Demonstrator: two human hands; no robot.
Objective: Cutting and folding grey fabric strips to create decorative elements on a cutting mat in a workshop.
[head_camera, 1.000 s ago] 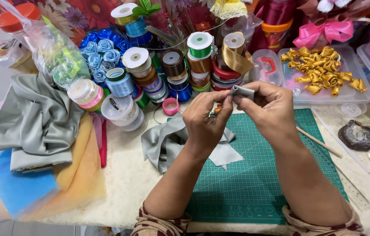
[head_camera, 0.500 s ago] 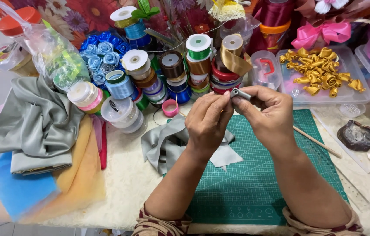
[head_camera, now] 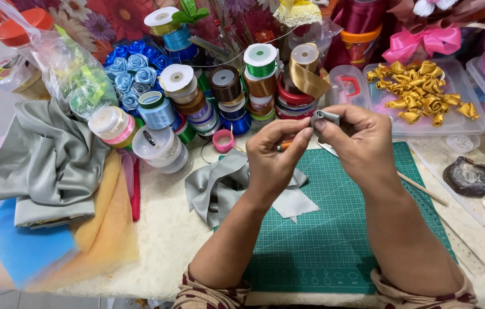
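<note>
**Rolling grey ribbon over the green mat**

Starting nearest us, our forearms cross the green cutting mat [head_camera: 339,240], which lies on a pale fuzzy table cover [head_camera: 162,240]. Our left hand [head_camera: 274,163] and right hand [head_camera: 362,146] meet above the mat's far edge, fingertips pressed together on a small rolled piece of grey ribbon [head_camera: 323,118]; both hands are closed on it, the right wrapping it from behind.

Under the hands lies a loose strip of grey satin [head_camera: 219,186], partly on the mat. To the left we see folded grey fabric [head_camera: 45,163] on top of orange and blue sheets. To the right, a thin wooden stick [head_camera: 422,189] lies slantwise beside a clear ruler [head_camera: 462,249].

Farther back stand stacked ribbon spools [head_camera: 225,94], round, in white, brown, green and blue. A clear plastic tray [head_camera: 425,123] holds gold ribbon roses [head_camera: 420,94]. A crinkled clear bag [head_camera: 73,74] sits far left, beside blue ribbon roses [head_camera: 133,71], and a pink bow [head_camera: 425,43] rests behind the tray.
</note>
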